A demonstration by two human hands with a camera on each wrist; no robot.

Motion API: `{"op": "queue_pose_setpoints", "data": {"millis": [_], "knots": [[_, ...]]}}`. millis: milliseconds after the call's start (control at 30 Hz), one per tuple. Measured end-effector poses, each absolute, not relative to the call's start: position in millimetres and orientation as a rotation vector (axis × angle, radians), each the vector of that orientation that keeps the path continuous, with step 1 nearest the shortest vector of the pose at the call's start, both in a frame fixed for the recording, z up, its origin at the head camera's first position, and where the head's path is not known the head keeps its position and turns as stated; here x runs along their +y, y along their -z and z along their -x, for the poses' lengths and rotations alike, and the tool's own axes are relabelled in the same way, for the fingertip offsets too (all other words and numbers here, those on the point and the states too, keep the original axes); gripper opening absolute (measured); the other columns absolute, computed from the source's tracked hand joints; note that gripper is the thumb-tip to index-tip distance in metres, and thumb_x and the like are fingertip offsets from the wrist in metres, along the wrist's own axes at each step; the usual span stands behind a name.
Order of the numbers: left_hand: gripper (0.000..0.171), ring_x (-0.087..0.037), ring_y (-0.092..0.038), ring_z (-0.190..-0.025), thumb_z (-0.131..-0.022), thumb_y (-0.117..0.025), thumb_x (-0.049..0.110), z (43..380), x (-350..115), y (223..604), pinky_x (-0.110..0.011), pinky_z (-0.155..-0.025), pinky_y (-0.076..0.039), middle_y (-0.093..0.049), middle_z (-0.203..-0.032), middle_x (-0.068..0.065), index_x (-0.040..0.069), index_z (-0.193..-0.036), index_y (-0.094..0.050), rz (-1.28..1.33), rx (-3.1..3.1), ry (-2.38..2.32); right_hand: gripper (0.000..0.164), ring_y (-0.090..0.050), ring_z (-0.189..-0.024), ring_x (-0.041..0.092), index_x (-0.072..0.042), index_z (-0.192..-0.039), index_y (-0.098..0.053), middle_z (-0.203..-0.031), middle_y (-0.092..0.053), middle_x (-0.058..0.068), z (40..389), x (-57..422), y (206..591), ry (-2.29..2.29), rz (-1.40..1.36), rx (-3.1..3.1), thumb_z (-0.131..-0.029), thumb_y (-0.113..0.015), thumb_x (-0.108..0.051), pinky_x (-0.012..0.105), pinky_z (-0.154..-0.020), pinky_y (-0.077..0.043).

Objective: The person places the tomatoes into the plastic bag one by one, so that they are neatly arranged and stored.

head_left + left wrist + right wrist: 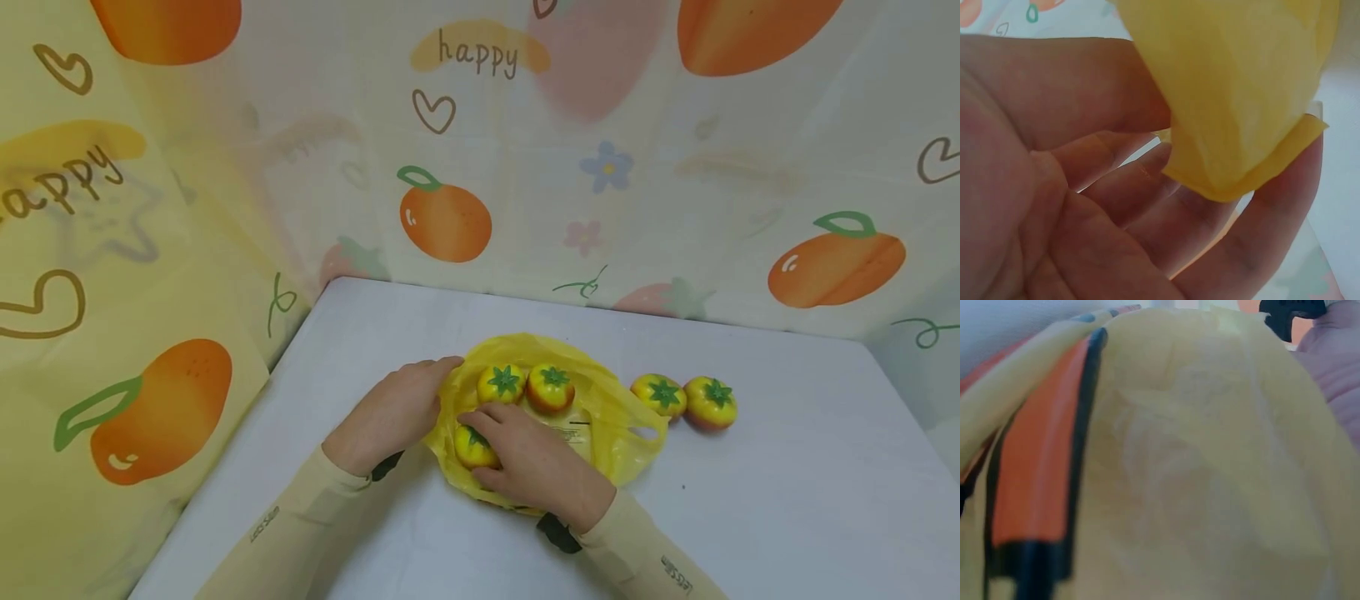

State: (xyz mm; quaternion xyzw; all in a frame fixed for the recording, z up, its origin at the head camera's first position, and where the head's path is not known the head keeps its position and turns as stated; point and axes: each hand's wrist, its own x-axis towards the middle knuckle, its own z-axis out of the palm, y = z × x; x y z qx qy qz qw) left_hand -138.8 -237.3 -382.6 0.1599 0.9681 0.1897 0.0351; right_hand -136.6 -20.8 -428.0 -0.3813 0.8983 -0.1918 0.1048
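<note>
A yellow plastic bag (615, 417) lies spread on the table, its mouth facing up. My left hand (397, 412) grips the bag's left rim; in the left wrist view the yellow film (1229, 94) runs between thumb and curled fingers. Reaching into the bag, my right hand (532, 454) has its fingers around a yellow toy fruit (472, 450) with a green star-shaped top, partly hidden by that hand. Two matching toy fruits, a left one (501, 382) and a right one (551, 387), sit inside by the far rim. Bag film (1197, 456) fills most of the right wrist view.
Just right of the bag, two more yellow-red toy fruits, one nearer the bag (660, 393) and one farther right (711, 404), stand side by side on the white table (810, 467). A fruit-printed curtain (525, 192) hangs behind and along the left side.
</note>
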Motion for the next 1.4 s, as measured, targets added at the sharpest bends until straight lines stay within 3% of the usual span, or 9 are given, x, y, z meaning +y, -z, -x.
{"op": "queue_pose_setpoints", "data": {"millis": [267, 667, 800, 1033, 1133, 1200, 1267, 1367, 1400], "knots": [[0.041, -0.029, -0.072, -0.106, -0.108, -0.06, 0.007, 141.4, -229.1, 382.5, -0.046, -0.097, -0.063, -0.076, -0.126, -0.012, 0.006, -0.149, -0.061, -0.521, 2.975, -0.571, 0.06, -0.063, -0.126, 0.017, -0.018, -0.152, -0.059, -0.146, -0.064, 0.001, 135.4, -13.0, 428.5, 0.554, 1.119, 2.661, -0.099, -0.079, -0.038, 0.038, -0.114, -0.056], [0.049, -0.034, -0.069, -0.13, -0.105, -0.057, 0.003, 141.6, -232.2, 383.1, -0.052, -0.113, -0.057, -0.071, -0.144, -0.014, 0.005, -0.154, -0.056, -0.433, 2.936, -0.596, 0.063, -0.061, -0.136, 0.017, -0.022, -0.156, -0.056, -0.152, -0.06, -0.001, 134.7, 10.9, 403.3, 0.619, 1.002, 2.646, -0.099, -0.08, -0.036, 0.042, -0.116, -0.055], [0.052, -0.035, -0.066, -0.136, -0.105, -0.055, 0.002, 143.1, -236.0, 382.2, -0.055, -0.116, -0.054, -0.068, -0.148, -0.015, 0.004, -0.157, -0.054, -0.382, 2.909, -0.59, 0.063, -0.061, -0.138, 0.019, -0.025, -0.155, -0.057, -0.153, -0.06, -0.002, 136.2, 37.6, 390.5, 0.632, 0.913, 2.732, -0.097, -0.082, -0.036, 0.045, -0.115, -0.056], [0.053, -0.036, -0.067, -0.133, -0.102, -0.057, 0.0, 143.4, -237.9, 383.0, -0.056, -0.115, -0.054, -0.07, -0.145, -0.016, 0.003, -0.155, -0.055, -0.372, 2.894, -0.597, 0.062, -0.059, -0.144, 0.032, -0.02, -0.154, -0.058, -0.157, -0.059, 0.006, 146.2, 100.9, 375.1, 0.664, 0.792, 2.879, -0.098, -0.081, -0.036, 0.058, -0.118, -0.052], [0.053, -0.036, -0.068, -0.131, -0.101, -0.057, -0.001, 142.7, -236.8, 384.2, -0.057, -0.114, -0.054, -0.07, -0.144, -0.016, 0.002, -0.154, -0.055, -0.393, 2.89, -0.605, 0.062, -0.063, -0.136, 0.033, -0.018, -0.154, -0.058, -0.156, -0.06, 0.008, 151.3, 128.8, 370.4, 0.662, 0.735, 2.919, -0.098, -0.081, -0.033, 0.059, -0.113, -0.054], [0.053, -0.036, -0.068, -0.132, -0.101, -0.057, -0.002, 142.3, -236.5, 384.4, -0.057, -0.114, -0.054, -0.07, -0.144, -0.016, 0.002, -0.154, -0.055, -0.401, 2.889, -0.608, 0.062, -0.068, -0.121, 0.031, -0.016, -0.154, -0.058, -0.154, -0.06, 0.01, 154.8, 146.1, 368.6, 0.646, 0.701, 2.946, -0.098, -0.081, -0.031, 0.056, -0.104, -0.059], [0.054, -0.036, -0.067, -0.132, -0.1, -0.057, -0.003, 142.3, -236.4, 384.4, -0.057, -0.114, -0.054, -0.07, -0.145, -0.017, 0.002, -0.154, -0.055, -0.412, 2.892, -0.605, 0.064, -0.067, -0.119, 0.032, -0.015, -0.154, -0.057, -0.153, -0.061, 0.012, 158.4, 162.8, 368.5, 0.633, 0.654, 2.972, -0.097, -0.082, -0.029, 0.057, -0.103, -0.059], [0.054, -0.037, -0.067, -0.133, -0.1, -0.057, -0.004, 143.2, -235.0, 384.7, -0.057, -0.115, -0.054, -0.07, -0.144, -0.017, 0.001, -0.153, -0.056, -0.424, 2.899, -0.609, 0.066, -0.063, -0.127, 0.038, -0.013, -0.155, -0.055, -0.154, -0.059, 0.016, 163.7, 187.7, 372.8, 0.634, 0.542, 2.991, -0.097, -0.082, -0.029, 0.063, -0.109, -0.054], [0.054, -0.036, -0.067, -0.133, -0.099, -0.057, -0.005, 143.9, -234.0, 385.3, -0.057, -0.115, -0.054, -0.07, -0.145, -0.017, 0.001, -0.153, -0.057, -0.429, 2.897, -0.618, 0.067, -0.057, -0.137, 0.042, -0.012, -0.156, -0.054, -0.155, -0.057, 0.017, 165.1, 195.9, 375.4, 0.633, 0.491, 2.994, -0.098, -0.081, -0.03, 0.066, -0.114, -0.049]]}}
